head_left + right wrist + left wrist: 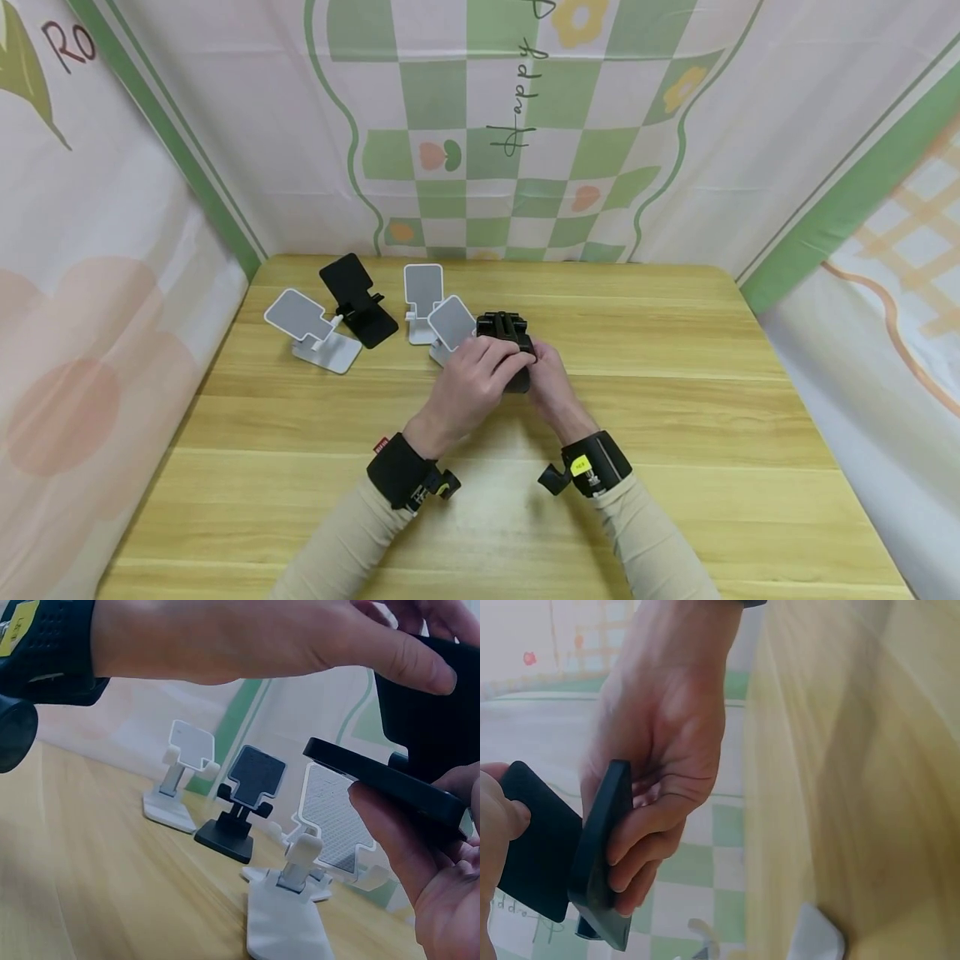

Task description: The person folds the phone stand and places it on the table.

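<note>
Both hands hold a black folding phone stand (504, 325) above the wooden table, its plate and base partly unfolded. My left hand (468, 383) pinches the plate (431, 712), with the thumb flat along its face. Around the base (600, 855), the curled fingers of my right hand (660, 772) keep a grip. Just left of the hands stands a white phone stand with a grey pad (452, 321), partly covered by the left hand in the head view.
Further left stand another white stand (424, 285), a black stand (347, 282) and a white one (297, 315) nearest the table's left edge. A printed curtain (495, 200) hangs behind the wooden table (675, 400), with cloth on both sides.
</note>
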{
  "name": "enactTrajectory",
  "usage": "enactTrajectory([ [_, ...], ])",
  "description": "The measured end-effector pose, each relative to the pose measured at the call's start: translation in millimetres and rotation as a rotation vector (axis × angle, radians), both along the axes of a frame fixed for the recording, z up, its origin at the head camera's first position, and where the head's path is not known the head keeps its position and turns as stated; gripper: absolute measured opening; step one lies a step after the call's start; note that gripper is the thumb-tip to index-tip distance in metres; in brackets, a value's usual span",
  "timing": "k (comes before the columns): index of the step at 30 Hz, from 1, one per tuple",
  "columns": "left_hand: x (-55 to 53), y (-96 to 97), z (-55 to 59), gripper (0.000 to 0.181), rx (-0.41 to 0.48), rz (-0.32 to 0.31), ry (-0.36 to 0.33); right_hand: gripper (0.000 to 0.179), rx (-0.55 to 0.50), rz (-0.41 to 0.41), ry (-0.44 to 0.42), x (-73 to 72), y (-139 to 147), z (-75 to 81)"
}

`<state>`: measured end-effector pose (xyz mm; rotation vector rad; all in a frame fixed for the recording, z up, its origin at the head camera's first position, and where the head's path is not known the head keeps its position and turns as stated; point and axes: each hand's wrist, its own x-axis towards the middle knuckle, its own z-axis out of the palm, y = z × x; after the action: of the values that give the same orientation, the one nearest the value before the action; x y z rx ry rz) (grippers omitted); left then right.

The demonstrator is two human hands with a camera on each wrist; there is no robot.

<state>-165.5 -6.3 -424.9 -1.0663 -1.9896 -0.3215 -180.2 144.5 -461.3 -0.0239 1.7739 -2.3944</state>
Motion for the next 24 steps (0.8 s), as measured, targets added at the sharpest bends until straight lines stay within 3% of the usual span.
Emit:
enactTrajectory([
  [20, 5.9, 1.5, -12.8, 0.022, 0.011, 0.003, -0.018, 0.021, -0.045, 0.006, 0.017, 0.9, 2, -2.4],
  [24, 6.3, -0.6, -9.0, 0.018, 0.052, -0.048, -0.041, 0.022, -0.074, 0.006, 0.025, 0.3, 2, -3.0],
])
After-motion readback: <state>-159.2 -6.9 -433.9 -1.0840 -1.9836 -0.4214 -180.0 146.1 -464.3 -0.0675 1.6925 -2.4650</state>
